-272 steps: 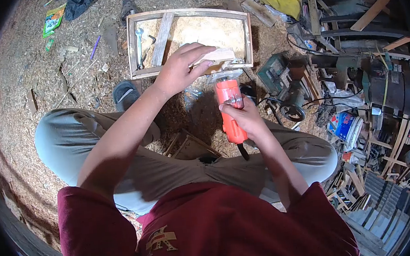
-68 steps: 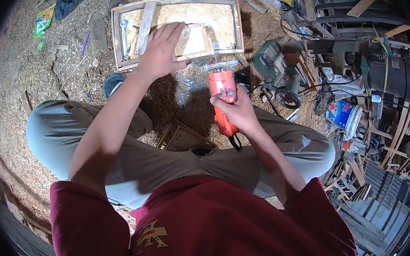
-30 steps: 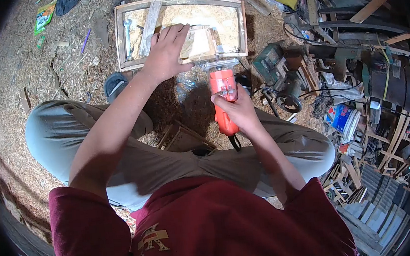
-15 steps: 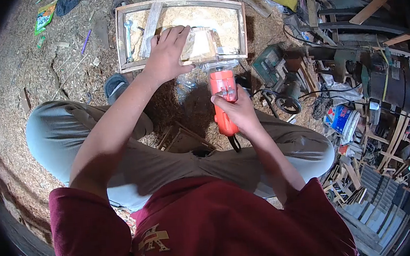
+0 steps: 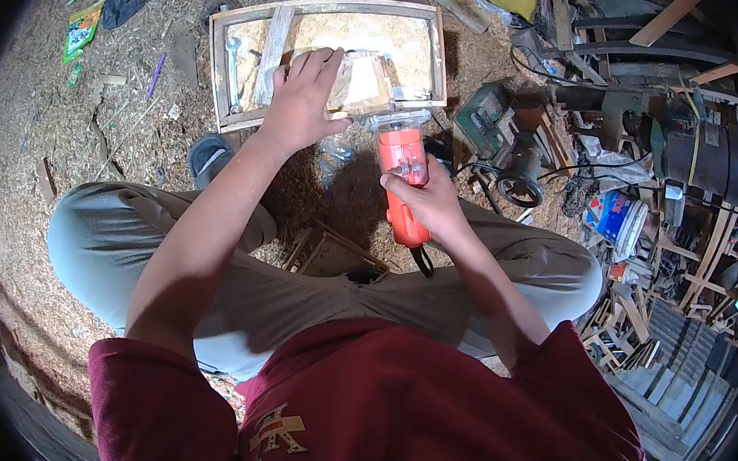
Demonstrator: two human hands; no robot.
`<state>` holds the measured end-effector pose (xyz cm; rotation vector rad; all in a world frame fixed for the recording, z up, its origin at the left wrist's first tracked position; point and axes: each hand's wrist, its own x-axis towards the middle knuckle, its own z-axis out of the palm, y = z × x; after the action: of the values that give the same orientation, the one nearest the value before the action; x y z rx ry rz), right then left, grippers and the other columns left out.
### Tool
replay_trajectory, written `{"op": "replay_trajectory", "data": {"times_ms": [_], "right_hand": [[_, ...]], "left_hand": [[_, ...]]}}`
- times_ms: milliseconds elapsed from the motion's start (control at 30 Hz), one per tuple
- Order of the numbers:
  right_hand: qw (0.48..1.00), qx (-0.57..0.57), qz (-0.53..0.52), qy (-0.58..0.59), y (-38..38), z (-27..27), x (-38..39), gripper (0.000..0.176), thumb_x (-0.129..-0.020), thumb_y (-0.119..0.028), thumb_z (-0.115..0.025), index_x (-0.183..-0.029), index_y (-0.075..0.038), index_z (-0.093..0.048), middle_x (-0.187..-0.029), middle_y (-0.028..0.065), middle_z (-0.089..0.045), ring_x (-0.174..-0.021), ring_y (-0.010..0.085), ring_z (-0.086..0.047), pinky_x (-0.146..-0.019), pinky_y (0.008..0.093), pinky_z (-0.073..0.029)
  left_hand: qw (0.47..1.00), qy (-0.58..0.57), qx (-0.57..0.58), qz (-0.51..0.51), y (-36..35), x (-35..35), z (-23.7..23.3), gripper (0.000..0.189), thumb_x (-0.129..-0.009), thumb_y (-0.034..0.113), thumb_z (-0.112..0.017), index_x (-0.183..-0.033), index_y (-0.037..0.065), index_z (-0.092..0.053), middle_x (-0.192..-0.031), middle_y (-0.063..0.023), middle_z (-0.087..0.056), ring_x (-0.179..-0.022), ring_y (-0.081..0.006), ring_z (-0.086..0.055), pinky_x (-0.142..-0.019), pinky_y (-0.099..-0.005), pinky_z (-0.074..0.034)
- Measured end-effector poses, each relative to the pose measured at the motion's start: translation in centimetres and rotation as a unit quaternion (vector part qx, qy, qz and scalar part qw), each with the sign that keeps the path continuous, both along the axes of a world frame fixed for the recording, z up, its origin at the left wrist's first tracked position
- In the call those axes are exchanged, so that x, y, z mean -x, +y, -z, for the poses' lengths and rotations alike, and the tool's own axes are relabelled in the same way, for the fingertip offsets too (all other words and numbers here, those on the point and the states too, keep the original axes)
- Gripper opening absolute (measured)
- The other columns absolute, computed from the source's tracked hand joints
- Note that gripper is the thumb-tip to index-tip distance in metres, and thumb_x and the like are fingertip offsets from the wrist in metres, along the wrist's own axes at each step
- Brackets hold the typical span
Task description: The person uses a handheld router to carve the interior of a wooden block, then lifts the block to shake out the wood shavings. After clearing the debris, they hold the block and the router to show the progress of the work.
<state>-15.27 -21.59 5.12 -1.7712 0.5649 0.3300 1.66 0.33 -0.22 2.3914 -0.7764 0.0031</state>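
My left hand [image 5: 305,100] rests over a pale wood piece [image 5: 365,81] at the near side of a shallow wooden frame [image 5: 323,4]. Its fingers reach across the wood, and the thumb sits at the near edge; the underside of the grip is hidden. An orange trim router [image 5: 406,220] with a clear base is in my right hand [image 5: 432,199], fingers wrapped round its body. The router's base lies against the near rail of the frame, close to the wood piece. Its bit is not clearly visible.
Inside the frame lie a wrench [image 5: 233,71], a loose slat [image 5: 275,54] and sawdust. Wood scraps, cables, a metal machine [image 5: 517,169] and a blue-and-white bucket [image 5: 618,222] crowd the right. A wooden box [image 5: 333,255] stands between my legs.
Almost nothing differs. The frame and both hands sit a few pixels further right and down, with the same holds on the wood piece and the trim router.
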Motion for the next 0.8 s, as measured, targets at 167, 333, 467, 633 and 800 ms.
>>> {"op": "replay_trajectory", "data": {"times_ms": [167, 333, 467, 633, 800], "right_hand": [[1.0, 0.005, -0.017, 0.002, -0.12, -0.2, 0.07, 0.034, -0.097, -0.013, -0.081, -0.121, -0.004, -0.06, -0.099, 0.0042, -0.068, -0.074, 0.0131, -0.068, -0.061, 0.0342, -0.061], [1.0, 0.008, -0.016, -0.006, -0.22, 0.18, 0.28, 0.033, -0.097, -0.013, -0.082, -0.121, -0.004, -0.06, -0.099, 0.0036, -0.068, -0.076, 0.0124, -0.067, -0.062, 0.0339, -0.061], [1.0, 0.004, -0.01, -0.002, -0.15, 0.05, 0.33, 0.033, -0.096, -0.013, -0.082, -0.121, -0.004, -0.061, -0.1, 0.0032, -0.068, -0.078, 0.0116, -0.067, -0.064, 0.0335, -0.061], [0.999, 0.027, -0.022, -0.015, -0.29, 0.46, 0.46, 0.033, -0.096, -0.013, -0.082, -0.121, -0.004, -0.062, -0.102, 0.0031, -0.069, -0.08, 0.011, -0.067, -0.067, 0.0326, -0.059], [1.0, 0.005, -0.015, -0.005, 0.01, -0.37, 0.28, 0.034, -0.096, -0.013, -0.083, -0.121, -0.004, -0.064, -0.103, 0.0028, -0.07, -0.084, 0.0099, -0.066, -0.072, 0.0315, -0.057]], "left_hand": [[1.0, 0.001, 0.006, 0.0, 0.01, 0.04, 0.14, 0.112, -0.068, 0.032, -0.094, -0.163, 0.008, -0.041, -0.156, -0.0135, -0.047, -0.148, -0.0333, -0.043, -0.116, -0.0537, -0.034], [1.0, 0.0, 0.004, -0.002, -0.05, 0.02, 0.08, 0.112, -0.067, 0.032, -0.095, -0.162, 0.008, -0.041, -0.156, -0.0135, -0.048, -0.148, -0.0334, -0.043, -0.115, -0.0536, -0.035], [1.0, -0.002, 0.003, -0.004, -0.02, 0.09, 0.07, 0.112, -0.067, 0.032, -0.094, -0.162, 0.008, -0.041, -0.156, -0.0134, -0.048, -0.147, -0.0333, -0.043, -0.115, -0.0538, -0.034], [1.0, -0.012, 0.0, -0.003, -0.01, 0.04, 0.3, 0.112, -0.067, 0.032, -0.094, -0.162, 0.007, -0.041, -0.155, -0.0134, -0.048, -0.146, -0.0331, -0.044, -0.115, -0.0538, -0.035], [1.0, -0.007, -0.005, -0.003, -0.08, 0.04, 0.29, 0.112, -0.067, 0.033, -0.094, -0.162, 0.007, -0.041, -0.154, -0.0135, -0.049, -0.146, -0.033, -0.044, -0.114, -0.054, -0.036]]}}
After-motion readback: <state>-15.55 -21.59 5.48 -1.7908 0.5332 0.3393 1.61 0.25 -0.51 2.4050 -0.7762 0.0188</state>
